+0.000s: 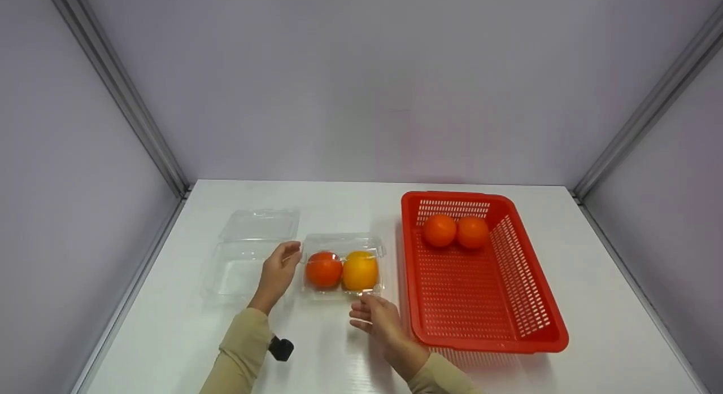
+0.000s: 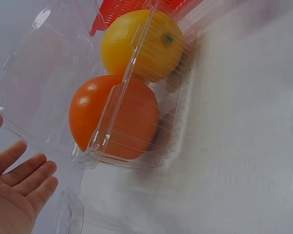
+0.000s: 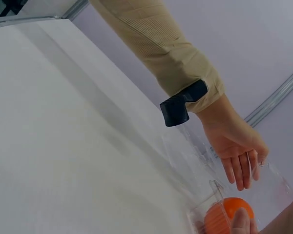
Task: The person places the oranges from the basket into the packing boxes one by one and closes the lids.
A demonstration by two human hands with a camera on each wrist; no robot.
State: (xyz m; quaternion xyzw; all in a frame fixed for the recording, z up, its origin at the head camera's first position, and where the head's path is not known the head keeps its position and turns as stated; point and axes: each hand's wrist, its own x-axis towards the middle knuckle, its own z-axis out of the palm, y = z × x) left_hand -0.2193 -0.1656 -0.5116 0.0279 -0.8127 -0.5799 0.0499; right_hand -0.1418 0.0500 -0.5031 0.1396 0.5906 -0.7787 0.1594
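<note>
A clear plastic box (image 1: 308,295) holds a red-orange fruit (image 1: 323,270) and a yellow one (image 1: 360,271), side by side. Its lid (image 1: 339,243) stands raised at the back, and the left wrist view shows it tilted away from the fruits. My left hand (image 1: 277,274) is at the box's left side with fingers extended; in the left wrist view the hand (image 2: 19,195) grips nothing. My right hand (image 1: 385,324) is by the front right corner, fingers loosely extended, its fingertips close to the box edge; whether they touch it I cannot tell.
A red basket (image 1: 414,303) on the right holds two orange fruits (image 1: 439,231) (image 1: 473,232) near its back. Another clear box (image 1: 229,275) lies open on the left, lid (image 1: 260,224) folded back. A black device sits on the left wrist. Walls enclose the table's back and sides.
</note>
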